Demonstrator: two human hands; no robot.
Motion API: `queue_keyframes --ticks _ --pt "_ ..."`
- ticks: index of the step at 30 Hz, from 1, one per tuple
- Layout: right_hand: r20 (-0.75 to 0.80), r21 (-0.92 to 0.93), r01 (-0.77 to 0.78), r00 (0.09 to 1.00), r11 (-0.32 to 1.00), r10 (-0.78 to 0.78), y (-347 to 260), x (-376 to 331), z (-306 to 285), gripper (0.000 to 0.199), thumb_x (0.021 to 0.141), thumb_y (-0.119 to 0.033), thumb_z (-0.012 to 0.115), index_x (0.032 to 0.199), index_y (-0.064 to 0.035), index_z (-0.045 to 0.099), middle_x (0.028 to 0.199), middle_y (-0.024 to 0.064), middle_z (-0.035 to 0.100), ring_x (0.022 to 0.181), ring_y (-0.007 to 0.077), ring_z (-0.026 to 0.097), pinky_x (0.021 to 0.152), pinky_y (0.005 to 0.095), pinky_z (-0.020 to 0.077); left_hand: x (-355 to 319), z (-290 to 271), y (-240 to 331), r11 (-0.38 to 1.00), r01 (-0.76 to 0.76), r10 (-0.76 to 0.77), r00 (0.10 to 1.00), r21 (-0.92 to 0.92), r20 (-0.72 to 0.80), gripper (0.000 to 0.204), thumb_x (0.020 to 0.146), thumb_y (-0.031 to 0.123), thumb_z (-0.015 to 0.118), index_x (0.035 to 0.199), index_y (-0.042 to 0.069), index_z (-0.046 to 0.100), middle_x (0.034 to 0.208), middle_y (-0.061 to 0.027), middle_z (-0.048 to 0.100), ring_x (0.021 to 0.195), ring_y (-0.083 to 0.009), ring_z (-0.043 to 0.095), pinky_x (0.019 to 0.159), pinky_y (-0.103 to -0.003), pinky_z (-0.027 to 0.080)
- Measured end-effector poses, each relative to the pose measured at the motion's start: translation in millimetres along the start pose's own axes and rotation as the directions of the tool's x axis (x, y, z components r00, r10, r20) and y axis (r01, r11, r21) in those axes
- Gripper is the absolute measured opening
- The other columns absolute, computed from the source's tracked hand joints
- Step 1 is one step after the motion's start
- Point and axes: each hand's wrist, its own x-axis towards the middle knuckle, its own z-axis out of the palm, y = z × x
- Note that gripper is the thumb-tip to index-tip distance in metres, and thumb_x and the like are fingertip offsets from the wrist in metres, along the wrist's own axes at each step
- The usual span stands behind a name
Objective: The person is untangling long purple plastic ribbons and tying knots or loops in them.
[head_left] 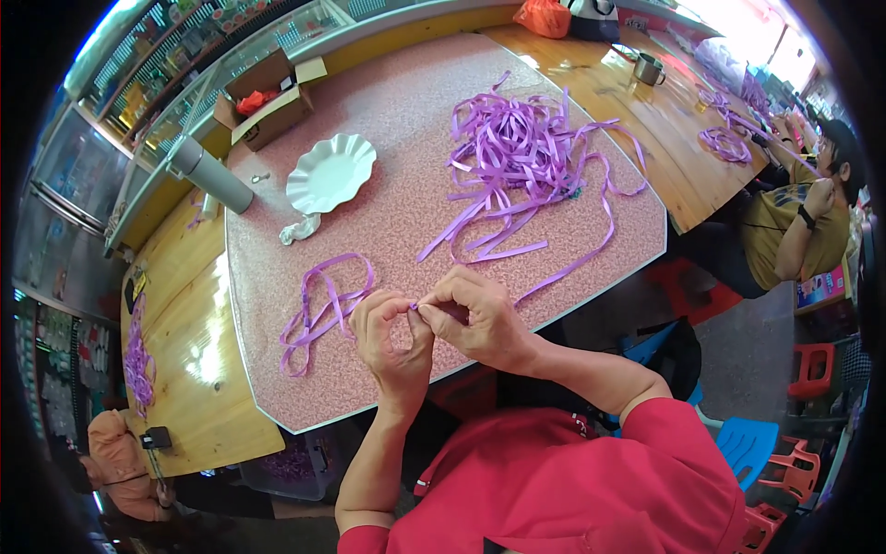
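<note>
Both my hands meet above the near edge of the pink speckled table mat (397, 111). Between thumb and finger my left hand (392, 337) pinches a small purple bit of ribbon (414, 307). My right hand (475, 319) pinches at the same spot, its fingertips almost touching the left ones. A looped length of purple ribbon (305, 319) lies on the mat beside my left hand. From near my right hand another strand (591, 254) runs up to a large tangled heap of purple ribbon (512, 138). The fingers hide most of the pinched piece.
A white scalloped plate (330, 174), crumpled tissue (300, 229), a grey flask (210, 174) and an open cardboard box (268, 102) stand beyond my left hand. A metal mug (648, 69) is far right. Co-workers sit at the right (803, 222) and lower left (125, 466).
</note>
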Motion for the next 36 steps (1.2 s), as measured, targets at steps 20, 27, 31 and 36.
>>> queue_keyframes --ticks 20,27,31,36 --pt "0.483 0.660 -0.735 0.574 0.155 0.662 -10 9 -1 0.017 0.101 -0.026 0.062 0.098 -0.0099 0.064 0.066 -0.0101 0.043 0.052 -0.0004 0.031 0.045 0.0192 0.0223 -10 19 -1 0.748 0.203 -0.309 0.949 -0.632 -0.061 0.019 0.092 -0.009 0.060 0.107 0.002 0.061 0.106 -0.0096 0.062 0.102 -0.0198 0.059 0.093 -0.034 0.047" --pt "0.502 0.646 -0.751 0.554 0.138 0.664 -7 9 -6 0.018 0.100 -0.027 0.063 0.097 -0.0100 0.064 0.069 -0.0093 0.045 0.053 -0.0003 0.032 0.045 0.0191 0.0221 -4 9 -10 0.977 -0.050 0.039 0.998 -0.208 -0.057 0.026 0.086 -0.012 0.065 0.108 0.003 0.063 0.103 -0.0132 0.065 0.097 -0.0285 0.062 0.089 -0.038 0.051" --pt "0.488 0.635 -0.750 0.575 0.185 0.656 -6 10 -5 0.018 0.100 -0.027 0.064 0.098 -0.0086 0.064 0.069 -0.0090 0.045 0.053 0.0006 0.032 0.046 0.0198 0.0229 -3 5 -12 0.983 -0.049 0.043 0.998 -0.175 -0.036 0.026 0.085 -0.010 0.068 0.108 0.003 0.064 0.100 -0.0125 0.066 0.095 -0.0284 0.064 0.088 -0.038 0.051" --pt "0.442 0.584 -0.744 0.626 0.324 0.642 -8 10 -6 0.017 0.100 -0.025 0.063 0.098 -0.0075 0.064 0.070 -0.0086 0.045 0.053 0.0016 0.033 0.046 0.0206 0.0233 -3 0 -15 0.990 -0.076 0.079 0.997 -0.116 0.019 0.025 0.084 -0.006 0.072 0.106 0.004 0.064 0.096 -0.0104 0.067 0.094 -0.0273 0.066 0.093 -0.043 0.048"
